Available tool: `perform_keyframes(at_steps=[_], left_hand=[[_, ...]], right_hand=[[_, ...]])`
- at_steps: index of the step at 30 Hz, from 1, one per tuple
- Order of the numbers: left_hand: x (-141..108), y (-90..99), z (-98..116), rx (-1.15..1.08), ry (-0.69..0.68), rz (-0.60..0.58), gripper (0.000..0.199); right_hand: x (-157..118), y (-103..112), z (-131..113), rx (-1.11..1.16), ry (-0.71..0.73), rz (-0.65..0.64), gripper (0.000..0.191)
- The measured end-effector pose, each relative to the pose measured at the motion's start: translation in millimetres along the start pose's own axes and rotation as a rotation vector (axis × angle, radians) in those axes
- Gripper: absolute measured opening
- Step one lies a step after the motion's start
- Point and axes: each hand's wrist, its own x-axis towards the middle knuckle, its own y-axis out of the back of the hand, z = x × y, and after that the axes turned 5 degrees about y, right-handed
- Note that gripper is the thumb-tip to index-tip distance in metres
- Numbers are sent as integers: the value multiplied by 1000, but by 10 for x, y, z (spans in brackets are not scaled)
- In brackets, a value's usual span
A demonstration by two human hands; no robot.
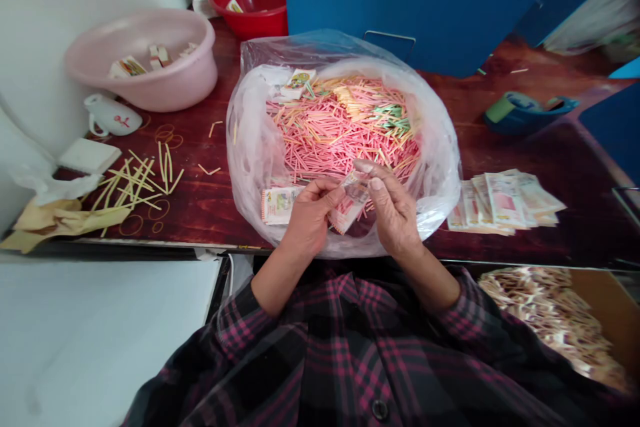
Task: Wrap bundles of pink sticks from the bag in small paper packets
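A small printed paper packet (350,203) lies between the two hands, its long axis slanting from near left to far right. The left hand (310,217) pinches its near part between thumb and curled fingers, while the right hand (393,210) closes on its far end, so the right hand is nearer that end. Both hands hover over the near rim of a clear plastic bag (440,180) filled with pink-tipped matchsticks (340,127). A loose printed matchbox sleeve (277,205) rests just left of the left hand. To the right, a fanned stack of printed papers (505,200) lies on the dark red table (450,80). Far left stands a pink plastic basin (140,60) holding printed sleeves, and beyond the bag is a red bowl (253,13).
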Motion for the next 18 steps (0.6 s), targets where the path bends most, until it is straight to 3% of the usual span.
perform_keyframes(at_steps=[2, 8, 11, 14, 18], left_hand=[[-6, -9, -2, 0, -28, 8, 35], [-69, -15, -9, 136, -97, 4, 35], [-111, -15, 14, 221, -85, -39, 47], [-115, -14, 18, 301, -132, -22, 45], [-81, -5, 5, 387, -215, -49, 43]], right_hand=[[-25, -6, 37, 48, -42, 38, 39], [-32, -17, 108, 89, -138, -3, 30], [-22, -31, 117, 128, -174, -6, 40], [-45, -91, 116, 195, -224, -11, 49], [-62, -111, 90, 240, -263, -21, 33]])
